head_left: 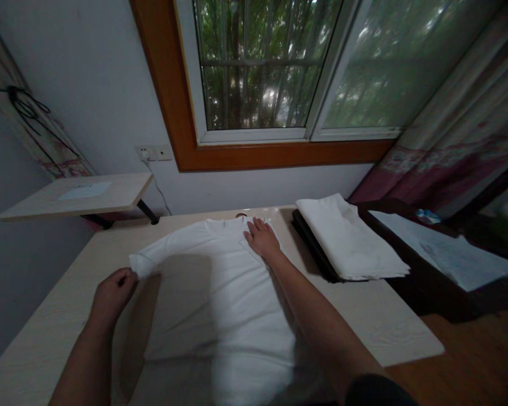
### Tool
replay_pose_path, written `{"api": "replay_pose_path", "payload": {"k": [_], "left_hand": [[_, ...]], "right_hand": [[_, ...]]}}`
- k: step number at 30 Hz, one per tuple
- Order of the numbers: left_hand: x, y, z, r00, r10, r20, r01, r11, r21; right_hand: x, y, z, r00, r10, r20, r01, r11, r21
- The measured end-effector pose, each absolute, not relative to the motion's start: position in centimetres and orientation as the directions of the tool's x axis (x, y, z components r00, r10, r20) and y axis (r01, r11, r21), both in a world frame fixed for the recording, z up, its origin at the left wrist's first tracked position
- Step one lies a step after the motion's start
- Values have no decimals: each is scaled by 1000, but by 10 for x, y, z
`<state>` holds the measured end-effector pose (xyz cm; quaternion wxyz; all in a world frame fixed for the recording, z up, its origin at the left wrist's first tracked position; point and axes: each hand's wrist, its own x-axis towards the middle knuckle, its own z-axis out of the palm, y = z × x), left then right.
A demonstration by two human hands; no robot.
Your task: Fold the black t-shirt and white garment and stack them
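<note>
A white T-shirt (220, 282) lies spread on the pale wooden table (59, 299), its collar toward the window and its body running down toward me. My left hand (116, 287) is closed on the end of the left sleeve, fingers pinched at the hem. On the shirt's right shoulder, my right hand (262, 237) rests flat with its fingers stretched out. The right sleeve appears folded in beneath or beside that hand; its exact lie is partly hidden. Creases run across the chest.
A stack of folded white and black cloth (347, 242) sits at the table's right. A small raised shelf (110, 197) stands at back left, below a wall socket (152, 152). Beyond the table's right edge, a sheet of paper (444, 248) lies on a dark surface.
</note>
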<state>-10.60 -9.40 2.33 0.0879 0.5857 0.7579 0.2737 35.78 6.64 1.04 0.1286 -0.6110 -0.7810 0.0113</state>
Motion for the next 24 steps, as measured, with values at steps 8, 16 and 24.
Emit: {"api": "replay_pose_path", "payload": {"k": [8, 16, 24], "left_hand": [[-103, -89, 16, -306, 876, 374, 888, 121, 443], [-111, -84, 6, -277, 895, 349, 873, 83, 481], [-125, -96, 6, -225, 945, 239, 869, 84, 487]], "right_hand": [[359, 68, 7, -209, 958, 195, 951, 245, -187], [359, 69, 6, -218, 948, 231, 949, 261, -177], [359, 69, 6, -217, 947, 236, 949, 262, -176]]}}
